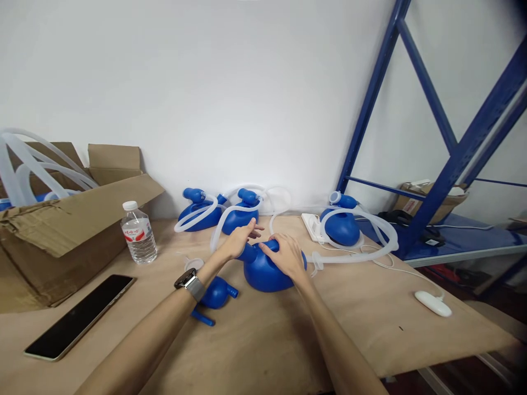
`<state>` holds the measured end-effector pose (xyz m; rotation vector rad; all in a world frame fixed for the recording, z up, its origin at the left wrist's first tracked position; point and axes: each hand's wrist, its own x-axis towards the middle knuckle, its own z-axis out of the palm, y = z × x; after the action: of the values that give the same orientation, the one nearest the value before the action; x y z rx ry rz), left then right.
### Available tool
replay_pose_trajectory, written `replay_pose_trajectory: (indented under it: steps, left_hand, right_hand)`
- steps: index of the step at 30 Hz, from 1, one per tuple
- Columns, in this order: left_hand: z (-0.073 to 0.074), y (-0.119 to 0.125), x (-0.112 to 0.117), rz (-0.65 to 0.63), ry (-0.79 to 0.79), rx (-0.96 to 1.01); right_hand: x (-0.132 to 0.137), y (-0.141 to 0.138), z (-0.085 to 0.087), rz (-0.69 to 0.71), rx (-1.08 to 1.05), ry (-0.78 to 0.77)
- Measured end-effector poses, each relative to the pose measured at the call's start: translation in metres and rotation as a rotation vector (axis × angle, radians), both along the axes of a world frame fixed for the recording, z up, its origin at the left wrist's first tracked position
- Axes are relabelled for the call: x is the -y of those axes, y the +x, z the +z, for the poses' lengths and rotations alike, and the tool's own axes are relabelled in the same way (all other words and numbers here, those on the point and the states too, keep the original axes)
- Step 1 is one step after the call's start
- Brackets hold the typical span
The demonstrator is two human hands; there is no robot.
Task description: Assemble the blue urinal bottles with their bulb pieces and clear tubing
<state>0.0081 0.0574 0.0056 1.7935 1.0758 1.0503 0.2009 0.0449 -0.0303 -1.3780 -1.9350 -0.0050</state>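
While lying across a blue plastic bulb (263, 274), long axis slanting from wide base to narrow neck: right hand (286, 255) nearer the base, palm pressed down; left hand (237, 242) at the neck tip, fingers spread, grip unclear. Beyond the hands, clear tubing (329, 259) running rightward, then two more blue bulbs (200, 216).

Smooth, glossy blue plastic body (263, 272), matt plywood tabletop (370, 329).

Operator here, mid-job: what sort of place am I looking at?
Probably a small workshop or packing room: a plywood workbench, a blue steel rack, and an open cardboard box of clear tubing.
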Motion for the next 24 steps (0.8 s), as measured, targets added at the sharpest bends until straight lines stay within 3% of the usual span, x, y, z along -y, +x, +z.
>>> replay_pose_trajectory:
  steps: [5,7,9,13,17,20,22,24]
  left_hand:
    - [0.0,-0.008,0.001,-0.194,0.251,-0.083]
    - [0.0,-0.008,0.001,-0.216,0.283,-0.067]
    - [0.0,-0.006,0.004,-0.165,0.283,-0.002]
    - [0.0,-0.013,0.025,0.096,0.377,0.02]
    - [-0.005,-0.058,0.055,0.298,0.559,-0.205]
    - [-0.02,-0.109,0.063,0.543,0.464,-0.336]
    - [-0.037,-0.141,0.061,0.561,0.378,-0.455]
    - [-0.059,-0.164,0.056,0.479,0.323,-0.589]
  right_hand:
    - [-0.003,0.001,0.003,0.044,0.008,-0.05]
    - [-0.003,0.0,0.004,0.025,0.003,-0.055]
    - [-0.003,-0.001,0.004,-0.004,-0.003,-0.056]
    - [-0.001,-0.001,0.003,-0.028,-0.018,-0.041]
    - [-0.006,0.001,-0.004,-0.035,-0.044,0.0]
    - [-0.009,0.003,-0.007,-0.053,-0.071,0.148]
    - [-0.004,-0.003,-0.004,-0.038,-0.099,0.315]
    - [0.009,-0.018,0.004,0.066,-0.097,0.433]
